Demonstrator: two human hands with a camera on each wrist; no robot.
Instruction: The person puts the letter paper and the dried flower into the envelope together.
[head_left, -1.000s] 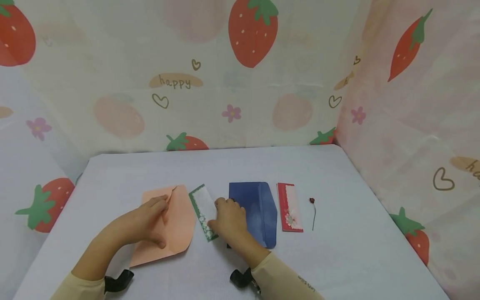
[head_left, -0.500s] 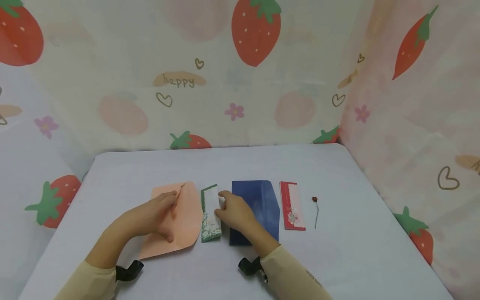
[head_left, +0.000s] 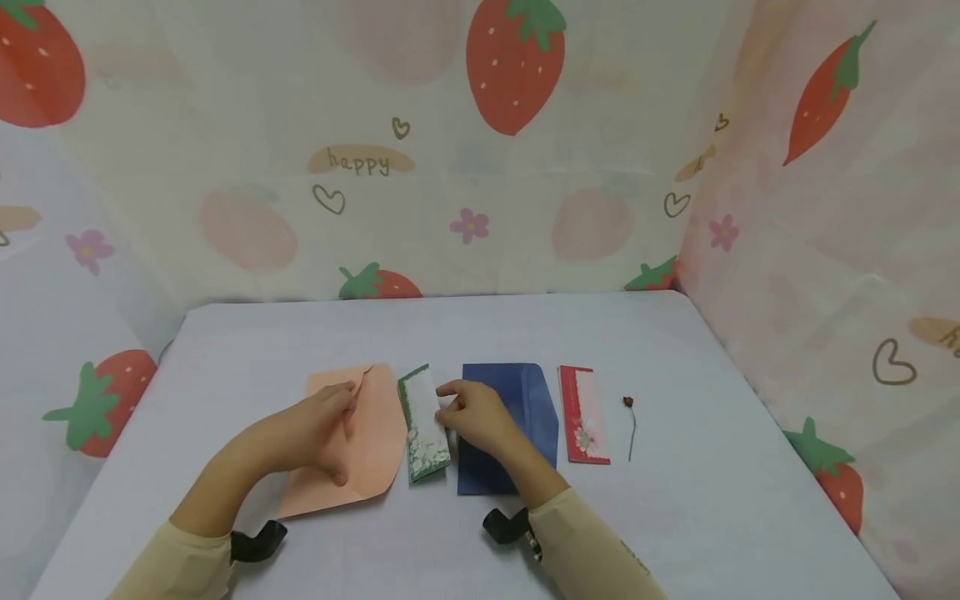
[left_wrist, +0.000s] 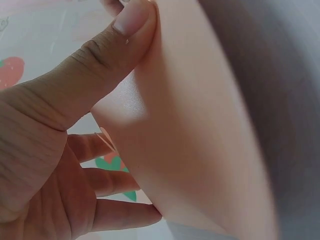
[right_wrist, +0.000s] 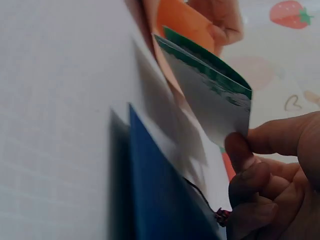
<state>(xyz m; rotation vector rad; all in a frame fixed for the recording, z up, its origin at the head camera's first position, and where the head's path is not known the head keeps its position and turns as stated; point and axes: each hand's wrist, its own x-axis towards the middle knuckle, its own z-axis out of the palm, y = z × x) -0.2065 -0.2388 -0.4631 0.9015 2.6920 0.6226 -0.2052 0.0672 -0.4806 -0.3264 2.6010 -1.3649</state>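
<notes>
Gently, between thumb and fingers, we see the right hand (head_left: 480, 417) pinch the long edge of a narrow, folded green-and-white paper card with printed flowers (head_left: 426, 425), just to the right of a peach-coloured paper envelope (head_left: 375, 450), our landmark. The left hand (head_left: 307, 433) lies across the envelope's face, thumb and fingers spread wide apart and holding the paper between them; in the left wrist view we find the thumb on one face and fingertips at the edge.

The right wrist view shows us the card tilted, its two leaves slightly parted, the fingertips at one edge only. We judge it very light and springy: stiff enough to stand out from a pinch, yet thin enough to crease under a hard squeeze. Its smooth face may slip a little, so we would take it near the middle of the long edge, both leaves together. The envelope looks softer and likelier to buckle; we would steady it by its sides.

Farther right of the peach envelope, we note a navy-blue paper envelope (head_left: 537, 408), a red-and-pink floral paper card (head_left: 583, 417) and a thin-stemmed dark-red flower (head_left: 628, 402), probably the most fragile piece on the white-covered counter (head_left: 712, 500).
</notes>
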